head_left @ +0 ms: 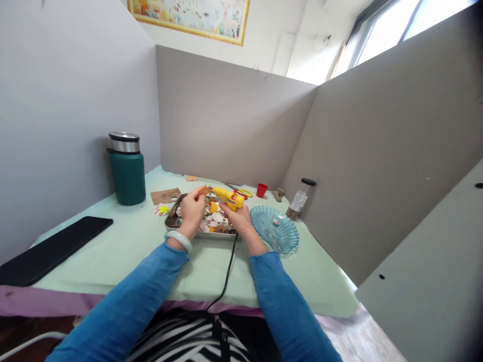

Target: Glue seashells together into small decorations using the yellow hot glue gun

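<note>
With the right hand [238, 216], gripping a yellow glue gun [230, 198] by the handle, mostly hidden in the palm; with the left hand [193, 211], pinching a small orange piece [204, 191], perhaps shell, close to the nozzle [212, 190], over the metal tray [211, 235] of shells [217, 217]. Probably light, stiff plastic, maybe hot at the tip: best held by the handle. Trailing a black cord [229, 271] across the table [124, 256], so liable to tug. As for the orange piece, likely thin, hard and brittle; best taken lightly by the edges.
</note>
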Tool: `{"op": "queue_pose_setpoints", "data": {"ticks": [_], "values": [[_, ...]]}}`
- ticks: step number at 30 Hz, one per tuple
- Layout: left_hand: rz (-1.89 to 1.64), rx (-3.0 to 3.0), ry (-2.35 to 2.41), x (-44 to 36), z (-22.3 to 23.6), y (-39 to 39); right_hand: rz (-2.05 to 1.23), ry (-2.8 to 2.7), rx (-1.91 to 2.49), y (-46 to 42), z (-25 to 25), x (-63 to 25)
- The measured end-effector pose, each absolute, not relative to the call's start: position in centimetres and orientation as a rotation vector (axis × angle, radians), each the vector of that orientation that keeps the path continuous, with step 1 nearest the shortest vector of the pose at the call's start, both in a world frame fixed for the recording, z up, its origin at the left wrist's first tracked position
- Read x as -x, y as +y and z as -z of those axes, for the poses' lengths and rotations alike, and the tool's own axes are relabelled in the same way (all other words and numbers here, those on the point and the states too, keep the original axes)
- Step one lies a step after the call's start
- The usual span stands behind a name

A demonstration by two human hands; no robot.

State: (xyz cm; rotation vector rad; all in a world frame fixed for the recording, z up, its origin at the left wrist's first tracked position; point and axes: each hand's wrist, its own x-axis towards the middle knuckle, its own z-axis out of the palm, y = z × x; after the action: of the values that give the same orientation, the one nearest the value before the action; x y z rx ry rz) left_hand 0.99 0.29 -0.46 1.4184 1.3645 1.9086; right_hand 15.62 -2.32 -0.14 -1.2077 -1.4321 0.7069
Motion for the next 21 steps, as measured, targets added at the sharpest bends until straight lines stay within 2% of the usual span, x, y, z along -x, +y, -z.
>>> {"op": "queue_pose_setpoints", "data": {"ticks": [21], "values": [[-1.863,-1.363,1.339,-1.16,0.37,0.09,-0.685,-1.404,1.224,-2.32,0.13,-15.59]]}}
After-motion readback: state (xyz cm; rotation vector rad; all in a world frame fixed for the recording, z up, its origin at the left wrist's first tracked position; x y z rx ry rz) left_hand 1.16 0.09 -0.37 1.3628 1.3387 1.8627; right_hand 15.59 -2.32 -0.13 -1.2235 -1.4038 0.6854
